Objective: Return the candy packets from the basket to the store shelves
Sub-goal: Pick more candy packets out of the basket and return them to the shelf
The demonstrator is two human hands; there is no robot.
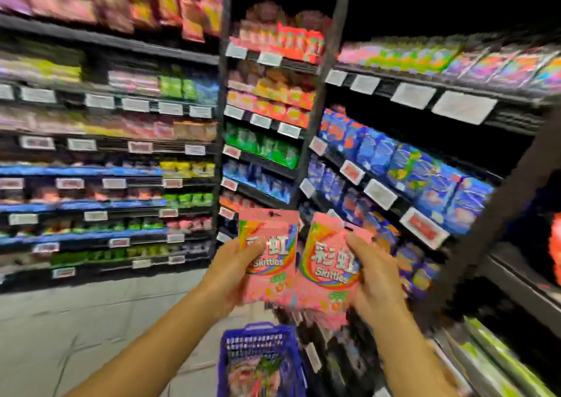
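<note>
My left hand grips a pink Skittles packet by its left edge, thumb across the front. My right hand holds a second pink Skittles packet by its right side, with more pink packets bunched behind and under it. Both are held upright, side by side, in front of the shelves. Below them on the floor stands the blue basket, with pink and green packets inside. Similar pink packets fill an upper shelf in the middle bay.
Black shelves packed with candy bags surround me: a long run on the left, a narrow middle bay, and a right run with blue bags. White price tags line the shelf edges. Grey floor lies at lower left.
</note>
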